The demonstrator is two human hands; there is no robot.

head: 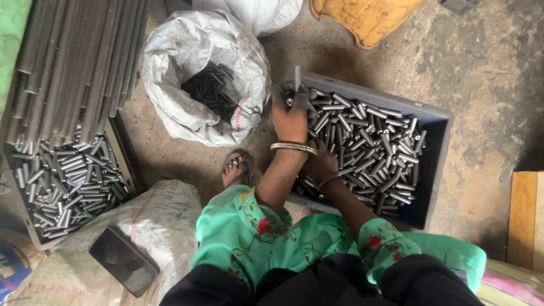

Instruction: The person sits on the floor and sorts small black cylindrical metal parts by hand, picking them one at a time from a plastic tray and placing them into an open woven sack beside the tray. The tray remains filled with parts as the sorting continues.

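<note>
Left hand (290,113): raised over the near-left corner of the grey crate (436,122), fingers clenched round a small bunch of metal pins, one pin (297,77) sticking up above the knuckles; held upright, seemingly to keep the gathered pieces aligned.
Right hand (321,164): sunk low among the loose pins (368,147), just beside the left wrist; fingers buried, so cannot tell whether closed on anything or lying slack.
Bangles (293,148): stacked on the left wrist, above the crate's near edge.
Pins: short silvery cylinders, heaped every way inside the crate, thickest toward the middle and the right wall; kept in a walled box, likely to stop rolling across the floor.
White sack (170,73): open-mouthed, just left of the crate, darker pins (209,88) lying at its bottom; set near the left hand, within easy reach.
Second tray (122,161): well to the left, filled with similar silvery pins (62,181), apart from the crate.
Long rods (73,62): laid parallel over the far end of that tray, bundled side by side.
Phone (123,260): dark screen up, resting on a filled sack (164,215) beside the knee, clear of the metal.
Foot (235,167): sandalled, planted between sack and crate.
Floor (487,62): bare, dusty concrete.
</note>
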